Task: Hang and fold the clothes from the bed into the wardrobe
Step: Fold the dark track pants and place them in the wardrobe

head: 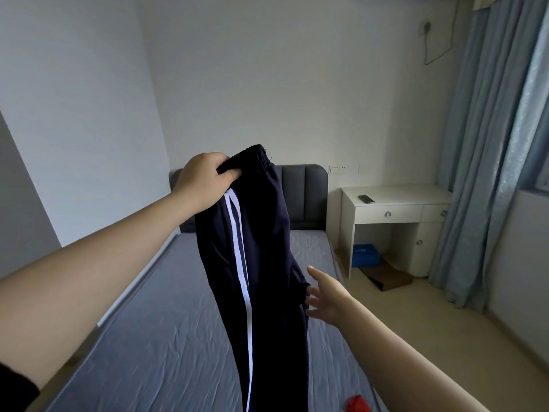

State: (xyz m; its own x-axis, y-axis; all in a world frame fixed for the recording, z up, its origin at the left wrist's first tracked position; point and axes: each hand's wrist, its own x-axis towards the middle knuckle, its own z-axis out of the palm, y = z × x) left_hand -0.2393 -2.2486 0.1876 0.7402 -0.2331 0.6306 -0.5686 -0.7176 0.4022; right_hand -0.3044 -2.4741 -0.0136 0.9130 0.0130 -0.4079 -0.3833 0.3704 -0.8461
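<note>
Dark navy track trousers [261, 248] with two white side stripes hang lengthwise above the bed [166, 337]. My left hand [205, 179] grips their elastic waistband at the top and holds them up. My right hand [326, 295] is lower, at the right edge of the hanging legs; its fingers are straight and spread and touch the cloth. The trouser legs run down out of the bottom of the view. A small red cloth item [358, 405] lies on the bed near its right edge at the bottom. No wardrobe is in view.
The bed has a grey-blue sheet and a dark padded headboard [303, 194] against the far wall. A white desk [395, 215] with a phone [366, 199] on it stands to the right. Under it sit a blue bag [365, 255] and a brown item. Blue curtains [490, 144] hang at right.
</note>
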